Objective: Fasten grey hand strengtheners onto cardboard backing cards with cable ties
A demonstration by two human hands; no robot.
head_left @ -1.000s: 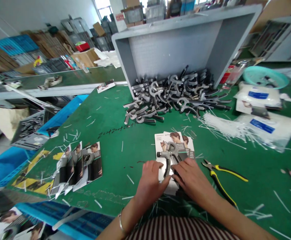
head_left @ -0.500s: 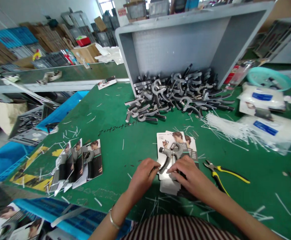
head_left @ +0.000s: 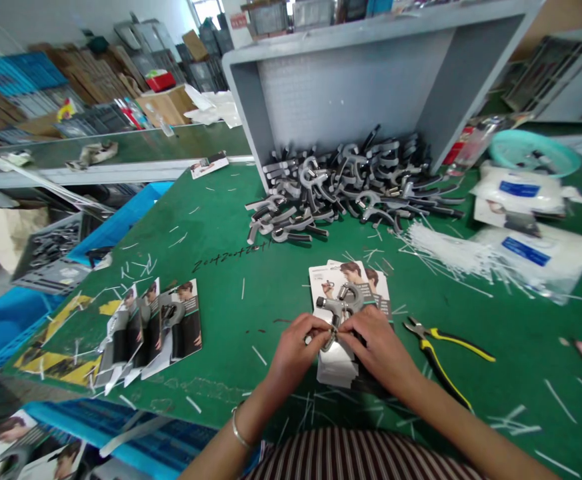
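A grey-and-black hand grip [head_left: 352, 298] lies on a stack of printed cards [head_left: 338, 373] in front of me. Over its lower part, my left hand [head_left: 295, 347] and my right hand [head_left: 373, 340] meet with pinched fingertips. Something small is between the fingertips of both hands, too small to name. Yellow-handled pliers [head_left: 433, 340] lie with jaws apart to the right of my right hand. Several carded grips [head_left: 155, 333] stand overlapped at the left.
A tipped grey bin [head_left: 351, 87] spills a heap of hand grips [head_left: 341, 187] at the back. White zip ties [head_left: 443, 260] and plastic bags [head_left: 535, 257] lie to the right, near a turquoise basin [head_left: 533, 153]. Cut tie scraps litter the green table [head_left: 211, 300].
My two hands have come together, fingertips now meeting over the grip's lower part. The view has shifted slightly.
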